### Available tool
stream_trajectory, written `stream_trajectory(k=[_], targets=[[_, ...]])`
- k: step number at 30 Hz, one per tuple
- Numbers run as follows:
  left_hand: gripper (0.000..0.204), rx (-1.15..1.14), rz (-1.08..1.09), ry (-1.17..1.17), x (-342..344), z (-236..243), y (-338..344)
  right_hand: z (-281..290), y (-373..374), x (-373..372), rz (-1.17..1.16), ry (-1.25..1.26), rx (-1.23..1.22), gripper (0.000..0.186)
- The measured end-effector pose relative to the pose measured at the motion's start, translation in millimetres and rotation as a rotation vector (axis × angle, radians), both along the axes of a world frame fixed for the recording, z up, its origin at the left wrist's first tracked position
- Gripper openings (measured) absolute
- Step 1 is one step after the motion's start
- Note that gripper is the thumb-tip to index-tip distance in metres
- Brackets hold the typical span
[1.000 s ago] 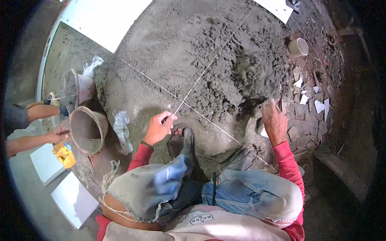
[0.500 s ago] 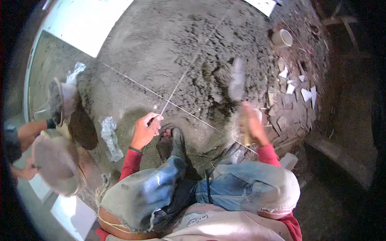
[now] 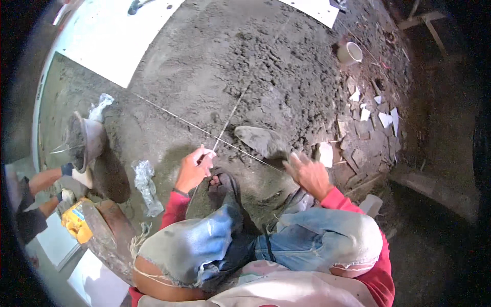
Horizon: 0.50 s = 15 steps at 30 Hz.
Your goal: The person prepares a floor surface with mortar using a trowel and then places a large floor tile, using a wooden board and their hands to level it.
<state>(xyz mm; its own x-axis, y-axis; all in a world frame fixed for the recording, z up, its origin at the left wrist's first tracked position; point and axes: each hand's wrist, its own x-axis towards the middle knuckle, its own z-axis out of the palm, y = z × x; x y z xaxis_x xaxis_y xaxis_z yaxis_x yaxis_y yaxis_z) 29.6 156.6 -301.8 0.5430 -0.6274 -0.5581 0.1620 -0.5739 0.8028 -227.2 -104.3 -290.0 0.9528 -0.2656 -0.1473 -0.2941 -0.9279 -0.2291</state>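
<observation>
My left hand (image 3: 197,169) is closed on a taut pale string (image 3: 231,115), which crosses a second string (image 3: 178,117) over rough grey mortar (image 3: 266,77). Beneath it my bare foot shows in dark, dirty footwear. My right hand (image 3: 309,176) is curled at the handle end of a mortar-coated trowel (image 3: 260,140); the handle is mostly hidden. The blade lies low on the mortar, right of the crossing. A small white piece (image 3: 325,153) sits just beside my right hand, and crumpled clear plastic (image 3: 147,187) lies to the left of my left hand.
Large white tiles (image 3: 112,36) lie at the far left and top right (image 3: 312,10). A co-worker's hands (image 3: 48,179) are beside a tilted bucket (image 3: 89,140) and yellow bag (image 3: 76,222). A small bucket (image 3: 350,53) and broken pieces (image 3: 383,120) lie right.
My right hand and trowel have swung left and down toward the string crossing. The co-worker's second bucket has left that spot, showing more of the yellow bag.
</observation>
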Motion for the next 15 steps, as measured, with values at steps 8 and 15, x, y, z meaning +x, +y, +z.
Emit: stream_trajectory(k=[8,15], targets=[[0.019,0.074,0.0,-0.016,6,1,4,-21,-116,53,-0.135,0.12,-0.285,0.027],[0.017,0.109,-0.017,-0.029,5,5,7,-31,-196,108,-0.321,0.064,-0.248,0.031]])
